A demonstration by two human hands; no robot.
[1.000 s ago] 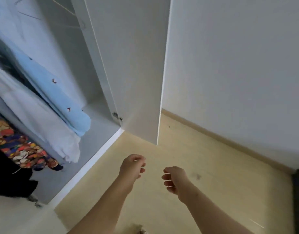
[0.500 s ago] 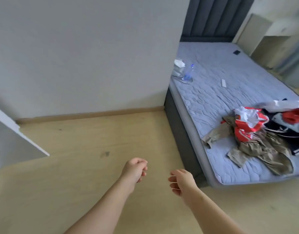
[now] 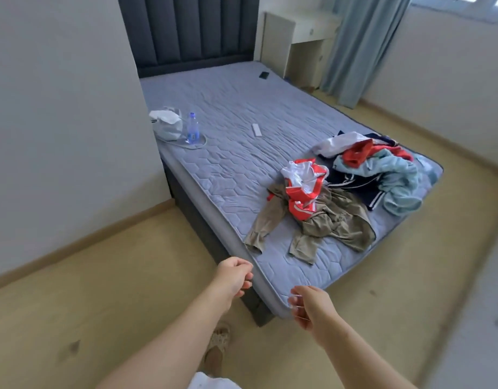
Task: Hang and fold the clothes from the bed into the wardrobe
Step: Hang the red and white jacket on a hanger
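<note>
Left hand (image 3: 233, 277) and right hand (image 3: 312, 307) hover empty, fingers loosely curled, beside the bed (image 3: 228, 153); crumpled clothes (image 3: 337, 217) heaped at one o'clock.

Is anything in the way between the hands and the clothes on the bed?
Nothing visible. Only bare mattress lies between the left hand, the right hand and the khaki garment nearest them.

Forearms (image 3: 169, 346) are bare all the way to the frame edge, left hand (image 3: 233, 277) and right hand (image 3: 309, 307) bare too. One foot's in a beige knit-looking slipper (image 3: 219, 339), and a bit of white clothing (image 3: 211, 382) shows at the bottom.
</note>
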